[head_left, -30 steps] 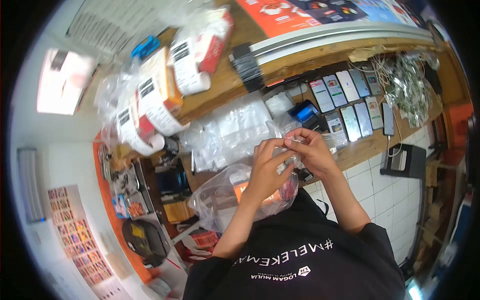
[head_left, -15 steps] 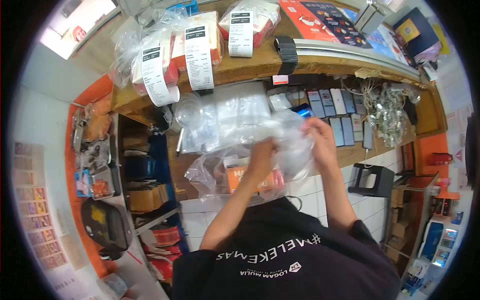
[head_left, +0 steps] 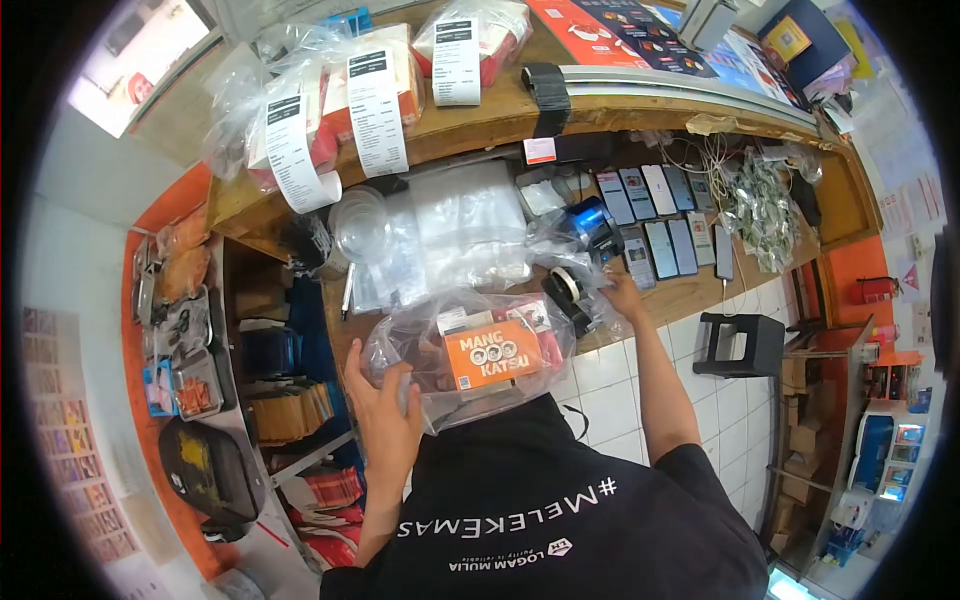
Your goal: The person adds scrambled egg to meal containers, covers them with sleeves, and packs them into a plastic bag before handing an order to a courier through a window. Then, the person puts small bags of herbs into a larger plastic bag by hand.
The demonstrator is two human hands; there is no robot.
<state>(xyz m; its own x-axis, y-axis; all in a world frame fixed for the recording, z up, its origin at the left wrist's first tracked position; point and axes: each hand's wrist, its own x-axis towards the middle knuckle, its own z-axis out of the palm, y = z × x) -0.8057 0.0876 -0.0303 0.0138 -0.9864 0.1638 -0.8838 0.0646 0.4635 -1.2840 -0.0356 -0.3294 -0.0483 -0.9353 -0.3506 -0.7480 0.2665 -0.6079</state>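
A clear plastic bag [head_left: 405,345] lies at the front of the counter. Inside it is a box with an orange label [head_left: 492,355] that reads "MANG KATSU". My left hand [head_left: 385,410] is at the bag's left side, fingers spread, fingertips at the plastic. My right hand [head_left: 624,298] is to the right of the bag, fingers drawn together beside a black tape dispenser [head_left: 566,292]. Crumpled clear plastic shows around those fingers; what they pinch, if anything, is too small to tell.
Behind the bag lie a stack of clear plastic bags [head_left: 470,215] and round clear lids [head_left: 362,225]. Several phones [head_left: 660,245] and a blue-black device [head_left: 597,225] lie to the right. Packed boxes with receipts [head_left: 375,110] stand on the upper shelf. A black stool [head_left: 738,345] is at right.
My left hand has moved from over the box to the bag's left side and opened. The right hand has lowered beside the tape dispenser. The bag's raised plastic has dropped, uncovering the orange label.
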